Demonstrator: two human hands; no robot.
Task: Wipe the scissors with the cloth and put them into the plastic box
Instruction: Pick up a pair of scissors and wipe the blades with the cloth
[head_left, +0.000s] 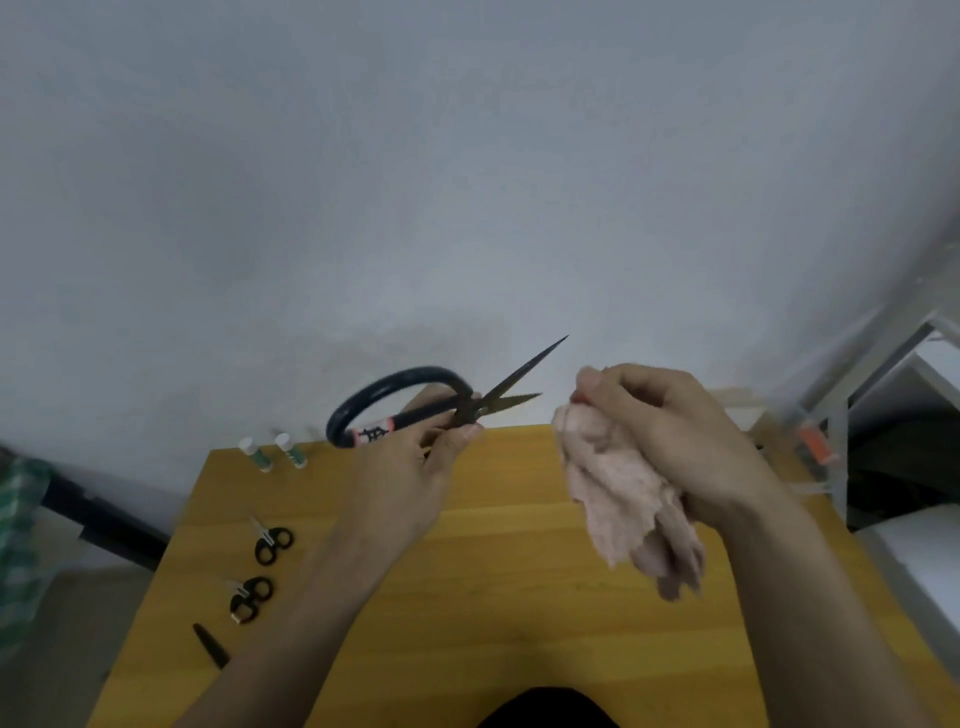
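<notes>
On my yellow wooden table (519, 597) I see two small white glue sticks with green labels (275, 452) and a thin black cap (211, 645) near the left edge.

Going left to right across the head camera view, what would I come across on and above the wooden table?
Glue sticks → small black scissors → big scissors in the left hand → pink cloth in the right hand → plastic box.

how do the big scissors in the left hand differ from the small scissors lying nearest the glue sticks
The big scissors are held up off the table in the left hand; the small scissors lie flat on the wooden table.
The big scissors look far larger, with long, wide handle loops; the small scissors have small round loops.
The big scissors' blades are parted; whether the small scissors' are is unclear.
Both have black handles.
</notes>
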